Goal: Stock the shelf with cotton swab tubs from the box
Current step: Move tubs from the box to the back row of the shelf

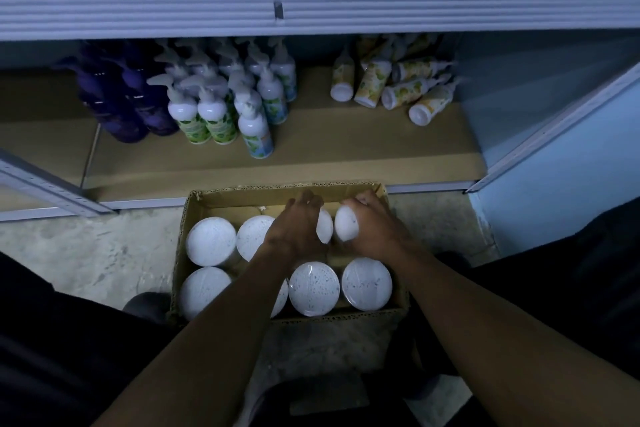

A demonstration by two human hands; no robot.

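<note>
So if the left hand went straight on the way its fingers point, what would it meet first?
Probably the far wall of the cardboard box, just beyond the left hand, which grips a cotton swab tub; depth is unclear.

White speckled tubs (313, 288) in brown box (242, 196); purple bottles (117, 94) beyond.

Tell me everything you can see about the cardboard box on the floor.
The box is brown corrugated cardboard, open at the top with ragged cut edges. It sits on the concrete floor just in front of the bottom shelf. Inside, round white tubs stand upright in two rows. Both hands reach into its far right corner, the left hand and right hand each on a tub.
</note>
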